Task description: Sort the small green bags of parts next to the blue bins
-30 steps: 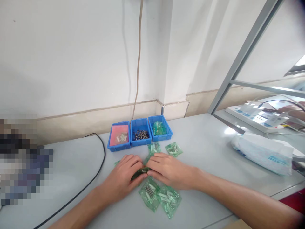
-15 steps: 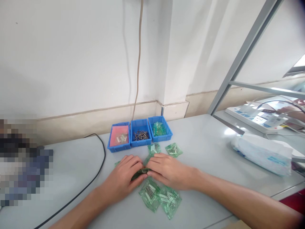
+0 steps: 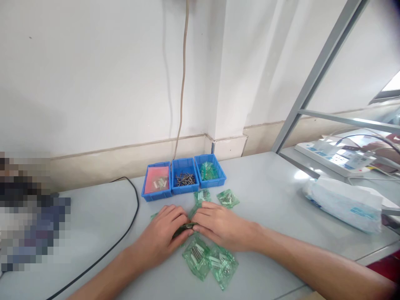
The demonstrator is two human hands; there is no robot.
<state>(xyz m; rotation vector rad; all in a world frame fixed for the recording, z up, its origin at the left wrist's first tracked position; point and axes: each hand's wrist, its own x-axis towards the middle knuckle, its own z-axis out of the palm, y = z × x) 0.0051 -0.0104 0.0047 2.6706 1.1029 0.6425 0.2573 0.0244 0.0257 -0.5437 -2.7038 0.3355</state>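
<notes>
Between my left hand [image 3: 165, 229] and my right hand [image 3: 218, 225], a small green bag [image 3: 185, 228] is pinched by its edge, partly hidden by the fingers. Close in front of my hands lie two green bags, one with screws and white plugs [image 3: 196, 255] and another [image 3: 223, 264] overlapping its side. Past my right hand are a bag with screws [image 3: 203, 196] and a further one [image 3: 228, 198]. Blue bins stand behind: one with pink material and white plugs [image 3: 145, 189], one with loose screws [image 3: 185, 191], one with green bags [image 3: 215, 182].
A black cable [image 3: 136, 204] curves over the grey table [image 3: 256, 191] at the left. To the right are a soft white-and-blue pack [image 3: 343, 204], a metal frame [image 3: 308, 98] and a power strip [image 3: 331, 160]. A blurred person is at the far left.
The view has shifted very slightly. Both hands keep their hold on the bag, with almost no movement.
</notes>
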